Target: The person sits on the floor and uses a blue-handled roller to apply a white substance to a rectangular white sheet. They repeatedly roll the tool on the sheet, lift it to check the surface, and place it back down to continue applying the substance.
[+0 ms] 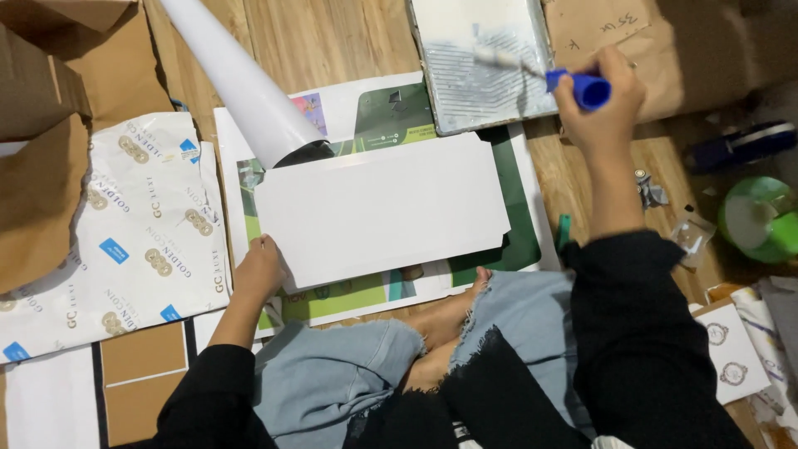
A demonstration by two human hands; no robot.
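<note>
Before you, a wooden plank floor (349, 37) carries the spread: a printed green-and-white poster (519, 224) at centre; a grey paint tray (465, 83) at its top edge; patterned white wrapping paper (125, 233) to your left; brown cardboard (41, 125) beyond it; a green tape roll (761, 220) at far right.
</note>
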